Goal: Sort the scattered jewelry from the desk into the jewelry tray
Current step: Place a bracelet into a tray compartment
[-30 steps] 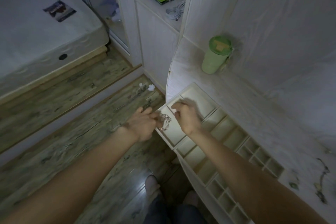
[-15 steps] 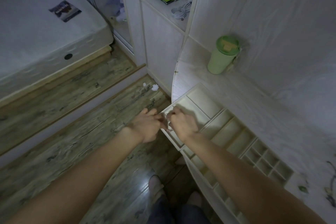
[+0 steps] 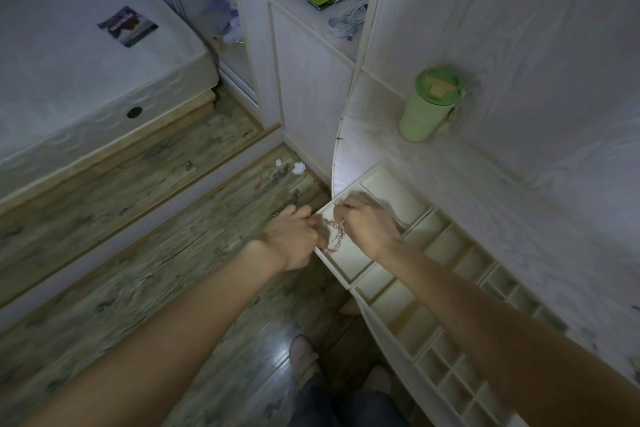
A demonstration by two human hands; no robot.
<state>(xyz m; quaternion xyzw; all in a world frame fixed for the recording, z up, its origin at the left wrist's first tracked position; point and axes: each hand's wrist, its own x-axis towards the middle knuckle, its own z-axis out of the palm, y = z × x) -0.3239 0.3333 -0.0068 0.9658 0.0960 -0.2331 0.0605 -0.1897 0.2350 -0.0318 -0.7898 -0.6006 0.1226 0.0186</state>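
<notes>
- Pale pink beaded bracelet (image 3: 335, 236): pinched between left hand (image 3: 290, 236) and right hand (image 3: 369, 227), fingers of both curled on it, above the near-left corner compartment of the cream compartmented jewelry tray (image 3: 446, 265).
- Tray lies on the whitewashed wood-grain desk (image 3: 460, 180).
- Green lidded cup (image 3: 427, 104) stands beyond the tray, near the wall.
- Worn plank floor (image 3: 138, 253) left of the tray.

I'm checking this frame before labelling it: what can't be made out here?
Head view only:
- Pale pink beaded bracelet: its ends lie hidden between the left hand and the right hand.
- Right hand's fingertips: motion-blurred.
- Cream compartmented jewelry tray: the right forearm covers part, the bottom edge crops it.
- White desk's right side: cropped, dim.
</notes>
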